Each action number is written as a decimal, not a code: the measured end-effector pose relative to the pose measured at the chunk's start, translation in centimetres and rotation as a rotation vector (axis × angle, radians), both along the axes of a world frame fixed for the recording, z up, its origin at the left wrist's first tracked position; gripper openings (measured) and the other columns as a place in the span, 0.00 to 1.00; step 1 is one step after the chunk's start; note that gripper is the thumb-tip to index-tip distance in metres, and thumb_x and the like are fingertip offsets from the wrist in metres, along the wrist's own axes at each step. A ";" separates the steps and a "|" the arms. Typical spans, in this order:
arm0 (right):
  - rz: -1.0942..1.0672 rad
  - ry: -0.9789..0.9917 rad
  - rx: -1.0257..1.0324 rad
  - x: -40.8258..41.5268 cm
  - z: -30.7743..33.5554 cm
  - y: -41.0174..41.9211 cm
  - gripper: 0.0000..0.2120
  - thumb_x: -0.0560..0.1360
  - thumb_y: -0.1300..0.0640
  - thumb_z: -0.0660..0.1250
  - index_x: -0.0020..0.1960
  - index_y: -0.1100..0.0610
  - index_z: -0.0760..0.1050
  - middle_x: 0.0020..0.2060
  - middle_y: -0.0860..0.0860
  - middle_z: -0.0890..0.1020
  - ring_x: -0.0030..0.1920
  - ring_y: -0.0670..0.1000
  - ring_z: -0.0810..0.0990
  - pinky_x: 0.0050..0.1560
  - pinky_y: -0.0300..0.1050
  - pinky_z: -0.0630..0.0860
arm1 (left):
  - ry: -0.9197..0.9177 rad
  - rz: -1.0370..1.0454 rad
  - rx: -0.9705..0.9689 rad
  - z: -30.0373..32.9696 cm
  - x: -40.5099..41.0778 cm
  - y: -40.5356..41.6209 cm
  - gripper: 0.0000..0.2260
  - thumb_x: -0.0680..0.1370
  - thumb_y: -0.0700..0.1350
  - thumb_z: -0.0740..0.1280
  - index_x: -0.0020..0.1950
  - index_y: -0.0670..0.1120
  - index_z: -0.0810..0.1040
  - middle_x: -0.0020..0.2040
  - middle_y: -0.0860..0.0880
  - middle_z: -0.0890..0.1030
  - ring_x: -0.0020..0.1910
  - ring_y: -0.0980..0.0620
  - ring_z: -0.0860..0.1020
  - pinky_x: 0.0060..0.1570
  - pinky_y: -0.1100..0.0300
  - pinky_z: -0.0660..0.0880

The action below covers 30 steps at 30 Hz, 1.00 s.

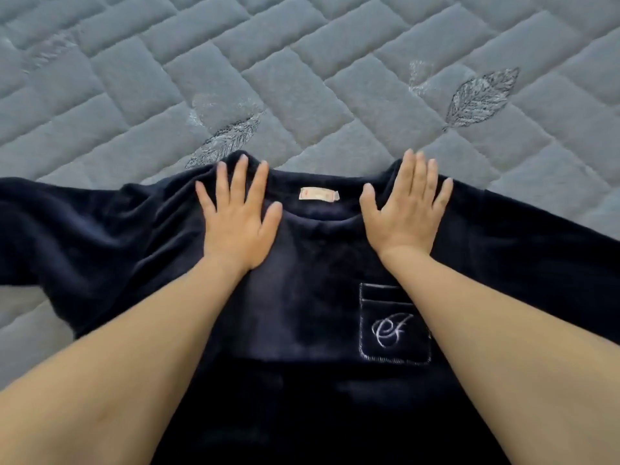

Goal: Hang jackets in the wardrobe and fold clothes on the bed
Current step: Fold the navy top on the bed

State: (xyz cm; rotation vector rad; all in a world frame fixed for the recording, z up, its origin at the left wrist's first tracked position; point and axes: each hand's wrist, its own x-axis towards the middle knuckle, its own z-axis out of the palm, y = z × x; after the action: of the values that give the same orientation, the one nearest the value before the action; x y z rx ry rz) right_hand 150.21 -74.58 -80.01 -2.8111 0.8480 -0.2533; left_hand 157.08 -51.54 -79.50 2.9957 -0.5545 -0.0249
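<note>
A dark navy top [302, 297] of soft, velvety plush lies spread face up on the bed [302, 62], its collar pointing toward the far side and its body running off the near edge of the view. The bed's cover is grey, quilted into padded rectangular blocks set in a zigzag, with stitched leaf motifs [479, 99] showing here and there. The left hand [236, 216] lies flat on the shoulder just left of the neckline, fingers straight and slightly spread, gripping nothing; the right hand [404, 209] lies the same way on the other shoulder, palm down and holding nothing. Between them a small pale label [318, 195] sits inside the collar, its print too small to read. A chest pocket [394, 325] outlined in light stitching carries a looping embroidered monogram, partly covered by the right forearm. Both sleeves stretch sideways and are cut off at the picture's edges; the hem is out of sight.
</note>
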 end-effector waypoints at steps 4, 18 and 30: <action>-0.053 -0.074 -0.019 2.4 0.0 -0.6 0.25 0.76 0.44 0.55 0.65 0.58 0.71 0.70 0.56 0.70 0.75 0.58 0.61 0.76 0.60 0.47 | -0.069 0.074 -0.090 0.3 5.5 -0.6 0.24 0.80 0.55 0.50 0.74 0.48 0.64 0.74 0.42 0.63 0.72 0.40 0.62 0.74 0.41 0.51; -0.074 -0.153 -0.043 3.7 0.1 -1.0 0.11 0.72 0.49 0.61 0.45 0.57 0.72 0.56 0.55 0.75 0.64 0.59 0.70 0.71 0.57 0.58 | -0.067 0.103 -0.119 0.5 10.1 -1.9 0.15 0.77 0.55 0.50 0.33 0.49 0.61 0.33 0.52 0.65 0.35 0.47 0.63 0.40 0.52 0.59; -0.012 -0.275 -0.173 3.8 -0.6 -0.9 0.12 0.75 0.53 0.61 0.55 0.58 0.74 0.46 0.56 0.74 0.48 0.59 0.71 0.55 0.52 0.61 | -0.023 0.168 -0.163 0.0 13.4 -2.7 0.30 0.77 0.63 0.45 0.33 0.46 0.78 0.32 0.44 0.77 0.35 0.39 0.74 0.38 0.52 0.70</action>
State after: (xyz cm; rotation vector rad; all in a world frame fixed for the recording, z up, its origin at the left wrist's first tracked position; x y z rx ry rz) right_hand 154.02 -75.44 -80.56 -2.8325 0.8140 -0.7279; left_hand 170.45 -54.24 -79.51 2.8742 -0.2895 0.0637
